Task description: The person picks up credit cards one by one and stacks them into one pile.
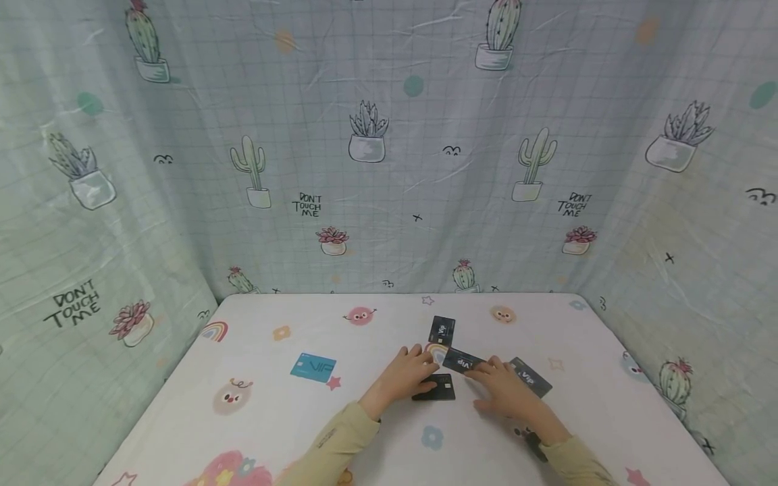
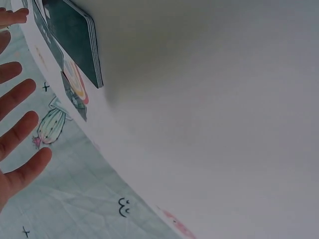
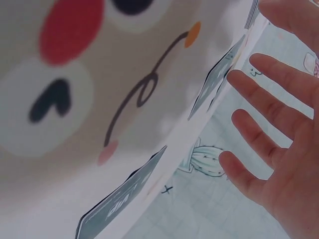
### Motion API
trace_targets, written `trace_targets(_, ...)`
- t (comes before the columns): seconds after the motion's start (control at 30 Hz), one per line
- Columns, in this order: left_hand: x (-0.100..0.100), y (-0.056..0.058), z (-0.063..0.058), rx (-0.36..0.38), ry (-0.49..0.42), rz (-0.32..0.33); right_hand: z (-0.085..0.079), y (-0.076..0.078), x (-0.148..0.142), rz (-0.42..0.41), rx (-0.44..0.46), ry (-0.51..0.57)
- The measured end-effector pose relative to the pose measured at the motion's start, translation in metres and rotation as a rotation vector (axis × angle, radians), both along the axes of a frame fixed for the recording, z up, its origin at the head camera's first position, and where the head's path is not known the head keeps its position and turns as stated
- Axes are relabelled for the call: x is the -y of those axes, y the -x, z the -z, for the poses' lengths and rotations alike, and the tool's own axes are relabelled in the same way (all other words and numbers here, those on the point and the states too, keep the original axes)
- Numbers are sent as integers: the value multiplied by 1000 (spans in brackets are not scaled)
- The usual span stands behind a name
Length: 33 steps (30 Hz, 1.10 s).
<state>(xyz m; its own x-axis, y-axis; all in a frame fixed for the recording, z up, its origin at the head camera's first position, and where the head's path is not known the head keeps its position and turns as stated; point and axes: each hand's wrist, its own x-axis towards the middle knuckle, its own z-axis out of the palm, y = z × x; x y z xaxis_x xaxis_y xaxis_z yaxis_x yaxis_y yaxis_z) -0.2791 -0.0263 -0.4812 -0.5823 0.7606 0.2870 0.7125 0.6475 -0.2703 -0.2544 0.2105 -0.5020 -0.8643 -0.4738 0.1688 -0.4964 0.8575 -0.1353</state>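
Note:
A small stack of black cards (image 1: pixel 446 387) lies mid-table, its layered edges showing in the left wrist view. Over its left part hovers my left hand (image 1: pixel 404 374), fingers spread, with the thumb overlapping the stack in the head view. My right hand (image 1: pixel 507 388) is to the right of the stack, its fingers apart and fairly straight. Its fingertips overlap the right end of a black "VIP" card (image 1: pixel 460 360). Just beyond that hand lies another black "VIP" card (image 1: pixel 531 378), partly covered by it. A third black card (image 1: pixel 442 329) sits farther back, turned upright.
A blue "VIP" card (image 1: pixel 313 367) lies apart on the left of the white patterned table (image 1: pixel 273 418). A dark object (image 1: pixel 535 445) shows beside the right sleeve. Cactus-print cloth (image 1: pixel 413 236) hangs behind the table and along both sides.

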Motion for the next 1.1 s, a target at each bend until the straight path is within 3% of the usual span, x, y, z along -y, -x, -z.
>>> trace_targets(0.37, -8, 5, -1, -23, -52, 75, 0, -1, -8, 97, 42, -2)
trace_targets(0.73, -24, 12, -3, 36, -29, 30, -2, 0, -14, 146, 4, -2)
trace_targets(1.1, -37, 25, 5, -59, -45, 69, -7, 1, -20, 181, -27, -27)
